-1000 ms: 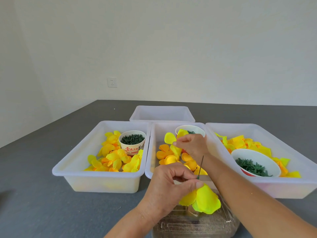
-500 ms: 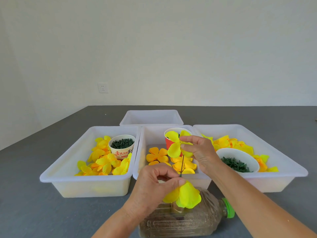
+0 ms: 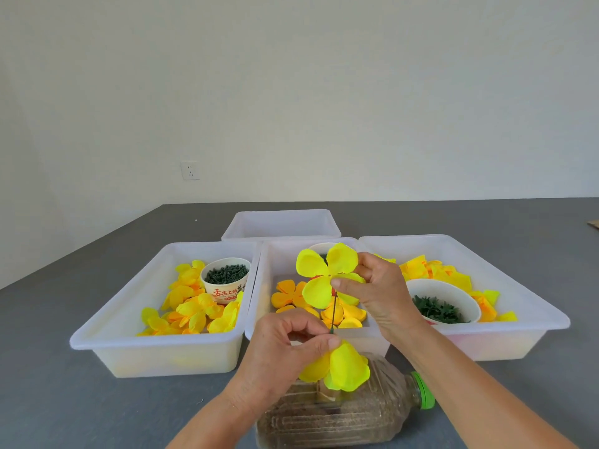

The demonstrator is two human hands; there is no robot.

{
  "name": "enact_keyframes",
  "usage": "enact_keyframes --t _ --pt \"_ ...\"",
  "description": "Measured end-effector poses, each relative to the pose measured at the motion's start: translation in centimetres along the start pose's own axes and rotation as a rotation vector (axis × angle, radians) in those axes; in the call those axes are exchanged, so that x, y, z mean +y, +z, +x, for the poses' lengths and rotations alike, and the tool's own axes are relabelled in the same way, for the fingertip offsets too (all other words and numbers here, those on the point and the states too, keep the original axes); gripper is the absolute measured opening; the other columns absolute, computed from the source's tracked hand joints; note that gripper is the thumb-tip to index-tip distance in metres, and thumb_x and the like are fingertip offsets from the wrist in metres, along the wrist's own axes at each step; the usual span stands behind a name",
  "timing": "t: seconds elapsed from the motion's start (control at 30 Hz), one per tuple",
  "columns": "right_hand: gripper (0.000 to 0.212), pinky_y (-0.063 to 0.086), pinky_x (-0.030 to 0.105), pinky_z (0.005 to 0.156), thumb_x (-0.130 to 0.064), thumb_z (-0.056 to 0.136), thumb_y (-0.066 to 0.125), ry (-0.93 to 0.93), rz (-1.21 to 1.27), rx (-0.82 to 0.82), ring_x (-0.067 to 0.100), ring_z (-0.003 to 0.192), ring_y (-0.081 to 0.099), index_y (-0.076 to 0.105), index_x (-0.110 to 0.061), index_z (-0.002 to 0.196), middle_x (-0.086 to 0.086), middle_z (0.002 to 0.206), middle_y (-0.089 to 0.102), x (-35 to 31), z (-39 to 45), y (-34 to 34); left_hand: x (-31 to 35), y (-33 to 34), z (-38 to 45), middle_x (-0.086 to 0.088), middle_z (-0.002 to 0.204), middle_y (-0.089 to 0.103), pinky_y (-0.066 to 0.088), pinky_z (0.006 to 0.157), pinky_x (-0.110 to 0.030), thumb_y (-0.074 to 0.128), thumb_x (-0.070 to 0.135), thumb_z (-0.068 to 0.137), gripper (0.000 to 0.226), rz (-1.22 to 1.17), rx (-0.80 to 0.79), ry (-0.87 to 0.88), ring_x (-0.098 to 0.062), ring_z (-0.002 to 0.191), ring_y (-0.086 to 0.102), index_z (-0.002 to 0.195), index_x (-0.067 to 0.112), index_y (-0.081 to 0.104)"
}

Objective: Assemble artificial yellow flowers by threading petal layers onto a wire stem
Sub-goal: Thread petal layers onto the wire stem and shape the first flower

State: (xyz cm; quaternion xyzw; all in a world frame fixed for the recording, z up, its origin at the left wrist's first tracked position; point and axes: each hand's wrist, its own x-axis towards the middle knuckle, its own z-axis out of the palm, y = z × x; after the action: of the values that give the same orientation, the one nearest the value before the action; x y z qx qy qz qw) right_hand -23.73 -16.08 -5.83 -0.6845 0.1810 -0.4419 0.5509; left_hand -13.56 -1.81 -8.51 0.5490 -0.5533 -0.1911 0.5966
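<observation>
Here, in the single head-camera view, a person's two bare forearms reach in from about six o'clock over a grey table [image 3: 64, 367]. The left hand [image 3: 285, 348], just below frame centre, pinches thumb against forefinger on a thin dark wire stem [image 3: 334, 314] that rises upright from the pinch; a finished bunch of yellow petals [image 3: 340, 367] hangs right under that hand. At twelve o'clock from it, the right hand [image 3: 379, 293] grasps a flat four-lobed yellow petal layer [image 3: 321, 277] by its centre, thumb in front, held at the top end of the wire. Judging by this, the step in hand is threading: the layer's centre hole sits at the wire tip, and the next move likely calls for steadying the stem and sliding the layer down until it rests against the petals below. Counting: four translucent white bins, three in a near row and one bare bin [image 3: 282, 223] behind at twelve o'clock. The left bin [image 3: 107, 322] at nine o'clock holds loose yellow petals and one paper cup [image 3: 226, 280] of dark green bits; the middle bin [image 3: 269, 273] holds orange-yellow petal layers and one cup, mostly hidden; the right bin [image 3: 534, 303] at three o'clock holds petals and one white bowl [image 3: 442, 301] of green pieces. One plastic bottle [image 3: 356, 413] with a green cap lies on its side at six o'clock.
</observation>
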Motion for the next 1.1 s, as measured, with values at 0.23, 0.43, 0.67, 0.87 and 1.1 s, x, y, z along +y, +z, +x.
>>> enact_keyframes --t 0.23,0.43,0.67,0.87,1.1 --pt "0.018 0.056 0.022 0.061 0.001 0.075 0.07 0.119 0.123 0.011 0.011 0.066 0.067 0.071 -0.015 0.083 0.0 0.071 0.072 -1.0 -1.7 0.0 0.4 0.1 0.0 0.007 0.068 0.067 0.047 0.064 -0.02 0.076 0.03 0.063 0.007 -0.057 -0.007 -0.045 -0.005 0.067 0.059 0.064 0.024 0.073" --pt "0.011 0.054 0.027 0.063 -0.006 0.072 0.072 0.217 0.218 -0.026 0.014 0.07 0.066 0.072 -0.017 0.074 0.002 0.074 0.071 -2.3 -2.6 -0.2 0.4 0.2 0.0 0.006 0.067 0.066 0.047 0.063 -0.02 0.076 0.028 0.063 0.005 -0.071 -0.004 -0.042 -0.006 0.066 0.057 0.063 0.023 0.072" --pt "0.023 0.055 0.025 0.063 -0.019 0.06 0.071 0.156 0.202 -0.05 0.017 0.069 0.068 0.072 -0.012 0.082 0.006 0.075 0.073 -3.6 -3.4 0.0 0.3 0.3 -0.2 0.007 0.066 0.067 0.046 0.061 -0.018 0.076 0.03 0.063 0.006 -0.062 0.017 -0.067 -0.003 0.064 0.058 0.064 0.025 0.073" --pt "0.024 0.056 0.024 0.072 -0.023 0.059 0.072 0.083 0.174 -0.065 0.014 0.076 0.068 0.075 -0.017 0.081 0.004 0.081 0.074 -3.9 -4.0 0.0 0.2 0.3 -0.1 0.007 0.064 0.066 0.045 0.06 -0.019 0.076 0.031 0.062 0.008 -0.054 0.02 -0.071 -0.004 0.063 0.056 0.063 0.024 0.073" --pt "0.019 0.054 0.025 0.083 -0.021 0.06 0.071 0.007 0.122 -0.102 0.014 0.09 0.068 0.077 -0.019 0.079 0.003 0.09 0.074 -4.4 -4.7 0.1 0.3 0.5 -0.2 -0.001 0.07 0.07 0.051 0.066 -0.027 0.076 0.035 0.059 0.016 -0.06 0.052 -0.102 -0.011 0.069 0.061 0.065 0.021 0.074"
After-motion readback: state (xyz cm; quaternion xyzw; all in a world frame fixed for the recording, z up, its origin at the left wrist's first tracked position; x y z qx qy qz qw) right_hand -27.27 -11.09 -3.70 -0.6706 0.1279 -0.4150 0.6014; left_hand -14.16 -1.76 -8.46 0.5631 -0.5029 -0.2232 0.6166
